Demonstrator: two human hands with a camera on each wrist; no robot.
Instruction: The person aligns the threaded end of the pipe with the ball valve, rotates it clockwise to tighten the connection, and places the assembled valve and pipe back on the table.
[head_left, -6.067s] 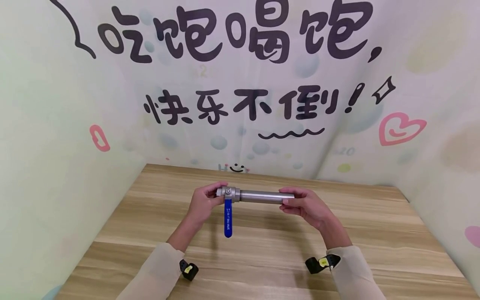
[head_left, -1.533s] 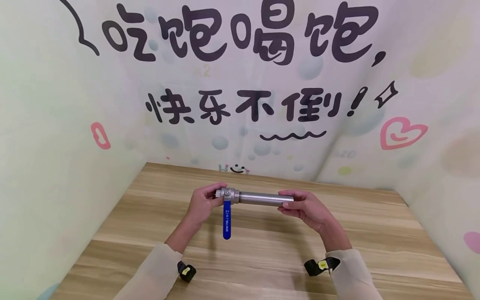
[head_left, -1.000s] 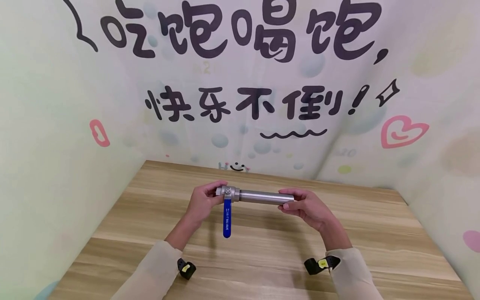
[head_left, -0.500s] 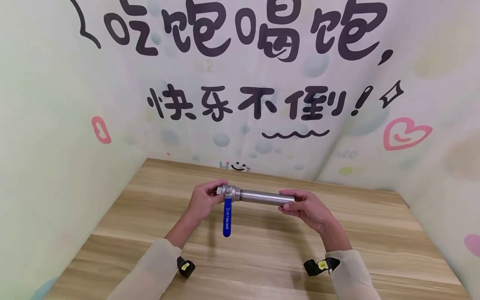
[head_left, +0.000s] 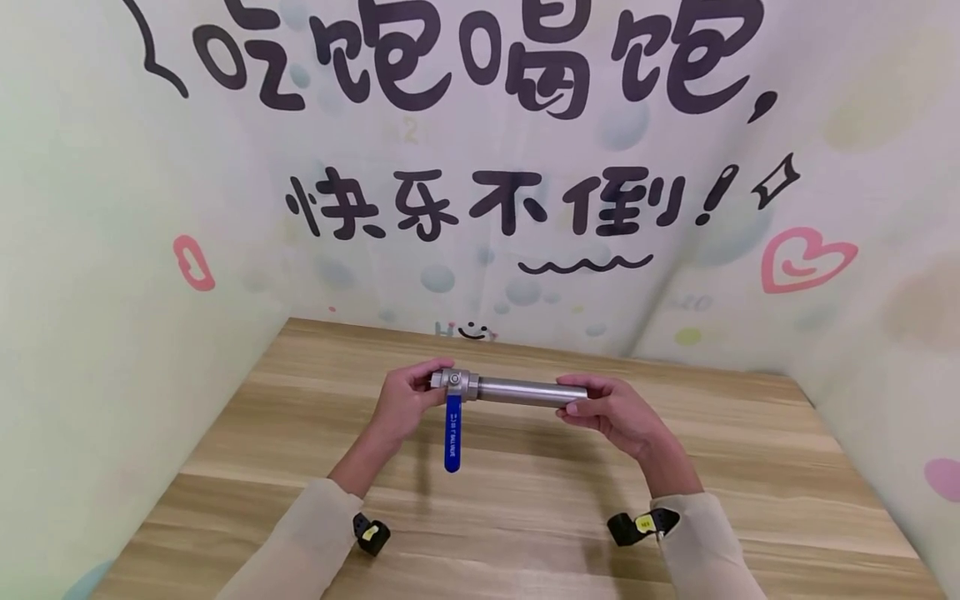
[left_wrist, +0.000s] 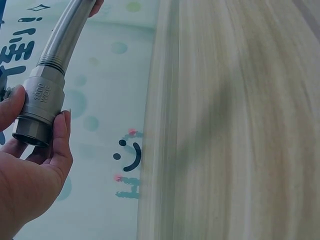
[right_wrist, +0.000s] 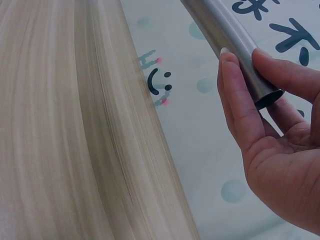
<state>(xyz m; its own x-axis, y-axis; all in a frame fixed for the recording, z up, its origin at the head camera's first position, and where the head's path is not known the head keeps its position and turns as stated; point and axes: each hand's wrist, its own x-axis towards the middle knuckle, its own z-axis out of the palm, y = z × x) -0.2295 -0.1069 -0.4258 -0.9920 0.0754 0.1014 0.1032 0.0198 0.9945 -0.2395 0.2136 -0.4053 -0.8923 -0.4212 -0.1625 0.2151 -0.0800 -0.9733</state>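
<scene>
A steel ball valve (head_left: 461, 384) with a blue lever handle (head_left: 453, 433) is joined to a straight metal pipe (head_left: 521, 392); both are held up over the table. The lever points toward me, across the line of the pipe. My left hand (head_left: 405, 403) grips the valve's free end between thumb and fingers. In the left wrist view, pipe threads show where the pipe enters the valve body (left_wrist: 44, 95). My right hand (head_left: 617, 415) pinches the pipe's far end. The right wrist view shows the hollow end of the pipe (right_wrist: 235, 45) between thumb and fingers.
A wood-grain table (head_left: 495, 517) lies beneath both hands and carries their shadows. Behind it stands a white printed backdrop (head_left: 480, 283) with black lettering, and similar panels rise at left and right. Small black cameras (head_left: 372, 534) are strapped to both wrists.
Both hands keep the same hold on the valve and pipe throughout. Only slight shifts of the whole head view show; the lever keeps its direction.
</scene>
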